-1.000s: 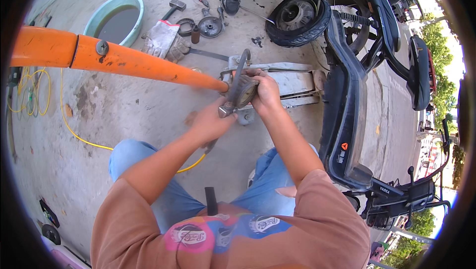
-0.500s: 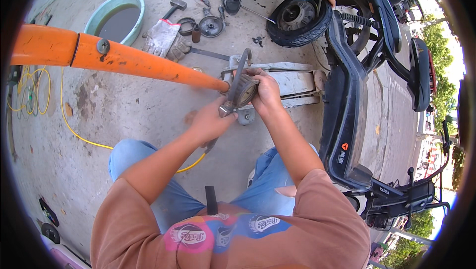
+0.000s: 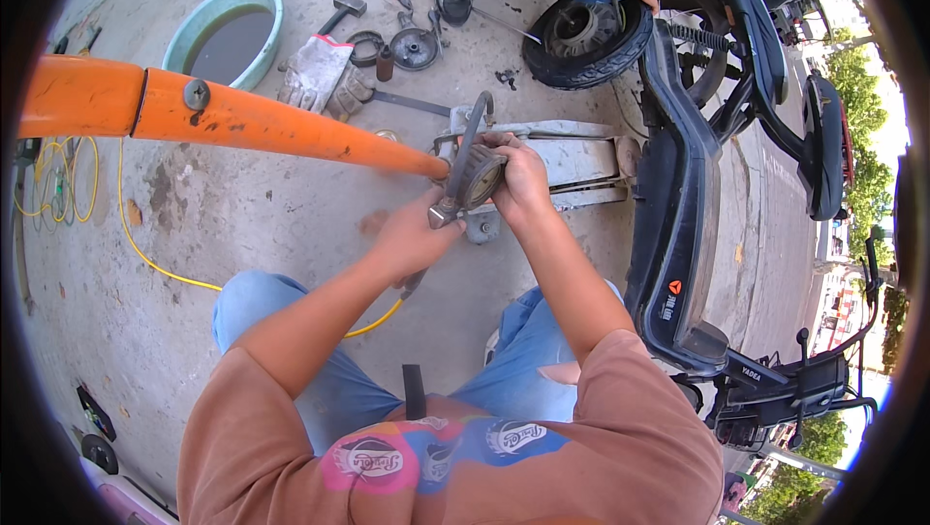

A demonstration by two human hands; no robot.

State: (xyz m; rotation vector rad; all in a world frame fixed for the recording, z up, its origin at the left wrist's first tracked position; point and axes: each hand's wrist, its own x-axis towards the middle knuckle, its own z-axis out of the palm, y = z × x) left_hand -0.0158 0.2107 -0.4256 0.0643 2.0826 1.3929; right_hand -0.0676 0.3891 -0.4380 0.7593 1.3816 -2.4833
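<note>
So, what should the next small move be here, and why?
Probably tilt the round gauge-like part toward the wearer with the right hand: its face shows only at a slant, the right hand already holds its edge, and the left hand grips the metal-ended handle beside it.

Round grey-brown gauge (image 3: 479,180) handheld, tilted on edge, curved dark-grey rubber hose (image 3: 462,149) alongside, silvery metal fitting (image 3: 442,215) lower left.
</note>
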